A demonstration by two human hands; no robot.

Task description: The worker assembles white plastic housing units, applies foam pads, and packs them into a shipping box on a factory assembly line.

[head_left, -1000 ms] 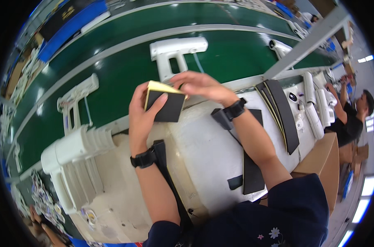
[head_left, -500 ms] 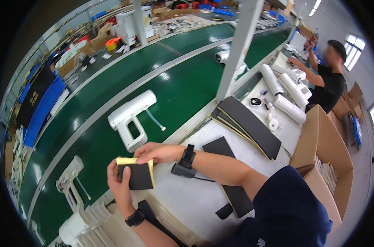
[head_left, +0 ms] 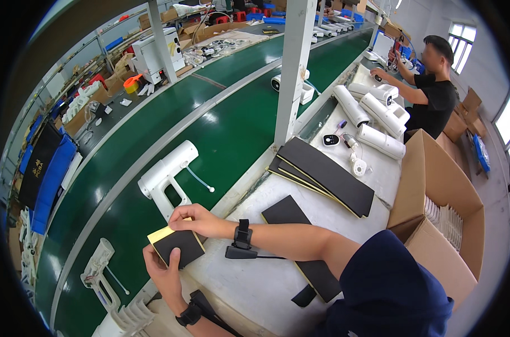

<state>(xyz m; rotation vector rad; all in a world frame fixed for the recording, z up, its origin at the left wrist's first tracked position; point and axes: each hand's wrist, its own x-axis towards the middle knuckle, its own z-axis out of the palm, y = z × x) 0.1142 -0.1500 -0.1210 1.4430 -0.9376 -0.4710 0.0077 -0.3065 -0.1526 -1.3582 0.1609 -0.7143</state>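
Head view, looking down: a person's two bare hands hold a small, flat, four-sided matte black pad with pale yellow backing [head_left: 180, 245], left of centre and low in the view, in front of the near edge of a glossy green conveyor belt [head_left: 227, 149]. The pad is tilted, its black face toward the viewer. A brighter yellow band shows along its upper left edge and a thin yellow line along its right edge; its material looks foam-like.

The left hand [head_left: 164, 278] grips the pad from below, the thumb pressed flat on the black face and the fingers mostly hidden behind. The right hand [head_left: 201, 221] is curled at the top edge, its fingertips bunched against the yellow band; whether they pinch it or only touch it, I cannot tell.

Just beyond the hands, a white plastic housing with a rounded barrel and looped handle [head_left: 169, 171] lies on the belt. On the scuffed white bench [head_left: 224, 283], a long black strip with yellow edging [head_left: 288, 216] passes under the right forearm, near a small black scrap [head_left: 304, 296]. Further off lies a fanned stack of wide black sheets with yellow undersides [head_left: 331, 178]. To the right stands an open brown cardboard box [head_left: 443, 174] holding thin white parts.
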